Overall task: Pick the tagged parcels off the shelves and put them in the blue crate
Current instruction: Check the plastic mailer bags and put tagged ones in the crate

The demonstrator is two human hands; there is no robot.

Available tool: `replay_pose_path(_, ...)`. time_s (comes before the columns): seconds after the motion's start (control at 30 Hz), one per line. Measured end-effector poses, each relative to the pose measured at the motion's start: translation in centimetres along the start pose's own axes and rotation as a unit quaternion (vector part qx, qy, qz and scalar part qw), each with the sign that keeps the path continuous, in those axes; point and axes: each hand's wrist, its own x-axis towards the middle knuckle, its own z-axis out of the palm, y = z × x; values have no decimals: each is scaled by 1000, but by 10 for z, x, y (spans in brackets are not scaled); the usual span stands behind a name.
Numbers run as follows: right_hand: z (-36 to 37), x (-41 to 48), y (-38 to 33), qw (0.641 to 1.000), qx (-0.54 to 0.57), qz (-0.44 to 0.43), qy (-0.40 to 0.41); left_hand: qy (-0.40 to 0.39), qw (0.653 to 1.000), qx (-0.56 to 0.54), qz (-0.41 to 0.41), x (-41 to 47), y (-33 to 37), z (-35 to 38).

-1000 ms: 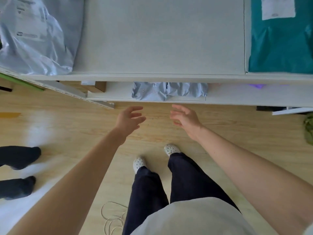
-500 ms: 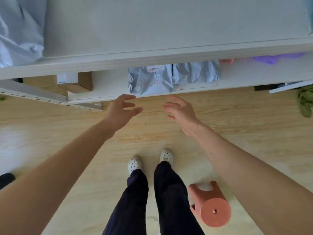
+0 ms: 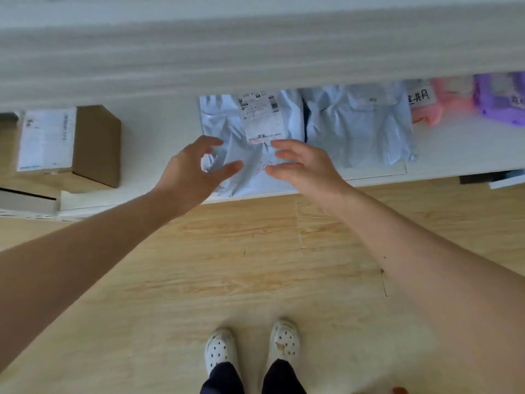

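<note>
A pale blue-grey plastic parcel point(image 3: 227, 120) with a white shipping label lies flat on the low white shelf point(image 3: 159, 132), its near edge at the shelf's front. My left hand point(image 3: 193, 172) hovers over the parcel's left half, fingers spread and curled. My right hand point(image 3: 304, 166) is over its right half, fingers apart. Neither hand grips the parcel. A second pale blue parcel point(image 3: 360, 126) lies just to the right of the first. The blue crate is not in view.
A brown cardboard box point(image 3: 96, 143) with a white label sits at the shelf's left. A pink parcel point(image 3: 437, 103) and a purple parcel point(image 3: 500, 100) lie at the right. An upper shelf board point(image 3: 255, 52) overhangs above. Wooden floor and my white shoes point(image 3: 250, 348) are below.
Both hands have moved forward from over the floor to above the pale blue parcel. The view has dropped closer to the low shelf; the red stool has left the frame.
</note>
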Motion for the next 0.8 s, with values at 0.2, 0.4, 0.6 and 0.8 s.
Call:
replay_pose_path(0.2,-13,58,-11,982,-134,-131,26,63,989,106,78,47,2,5)
replay_pose_path(0.4,-31,100,-2,919,-328,-207,74,78,983,138,89,97,-16,14)
replay_pose_path(0.6,-31,118,9,851,-472,-218,75,110,978,143,106,118,-6,20)
replay_pose_path(0.8,-34,127,11,847,-489,-188,92,138,973,161,92,118,6,27)
